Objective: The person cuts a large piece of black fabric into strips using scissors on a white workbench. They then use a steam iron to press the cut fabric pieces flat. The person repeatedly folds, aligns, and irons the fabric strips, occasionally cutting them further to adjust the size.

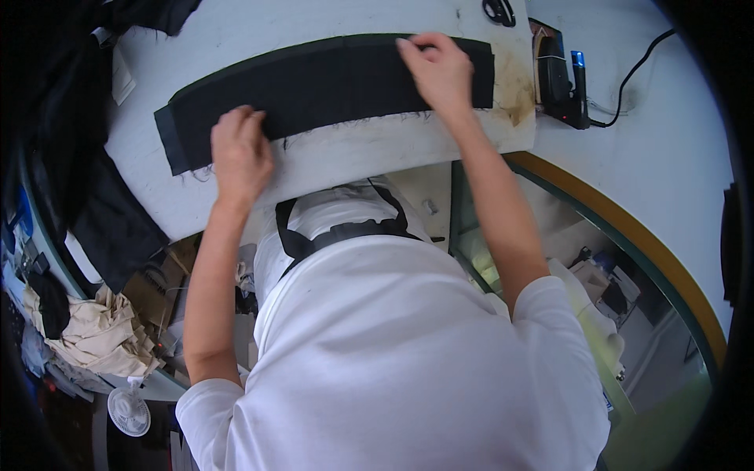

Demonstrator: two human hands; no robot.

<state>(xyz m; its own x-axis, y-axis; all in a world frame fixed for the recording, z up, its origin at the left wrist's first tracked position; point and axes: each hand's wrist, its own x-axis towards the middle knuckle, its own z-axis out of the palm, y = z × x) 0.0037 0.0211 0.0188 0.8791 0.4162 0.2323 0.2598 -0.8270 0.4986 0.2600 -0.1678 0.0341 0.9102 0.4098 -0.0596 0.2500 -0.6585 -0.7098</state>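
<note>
A long strip of black fabric (pixel 334 90) lies across the pale work board, its near edge frayed with loose threads. It looks to be more than one layer, as offset edges show at the left end and along the far side. My left hand (pixel 242 153) rests at its near edge, left of the middle, with the fingers curled and pressed together on the cloth. Toward the right end, my right hand (pixel 444 74) reaches over the strip. Its thumb and forefinger meet in a pinch near the far edge of the cloth.
Black garments (pixel 102 180) hang over the board's left side. A black device with a blue-tipped part (pixel 580 86) and a cable stands at the right. Black-handled scissors (pixel 499 11) lie at the far edge. Beige cloth (pixel 102 334) and a white fan (pixel 129 410) are lower left.
</note>
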